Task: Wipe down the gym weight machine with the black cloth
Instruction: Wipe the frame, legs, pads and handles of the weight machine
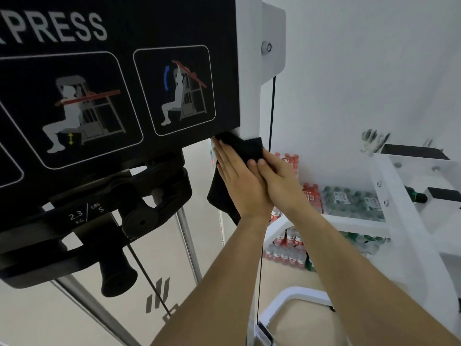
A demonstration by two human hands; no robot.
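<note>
- The instruction placard [119, 71] and the weight plate [82, 216] marked 2.3 KG sit to the left. Judging by where the cloth lies, neither is under it now, so they probably come as separate passes.
- The black cloth [247, 148] is pressed against the white upright [249, 71], just under the placard's lower right corner. A loose tail hangs down on the left, and folding it in would likely stop it dragging on the plates.
- The left hand [239, 186] lies flat on the cloth, fingers straight and together, gripping nothing.
- The right hand [277, 178] overlaps the left, its straight fingers pressing the cloth's lower edge.
- Even pressure from both palms and long strokes along the upright should serve best.
- The black cable [271, 108] runs just beside the cloth, so the strokes are best kept clear of it.
</note>
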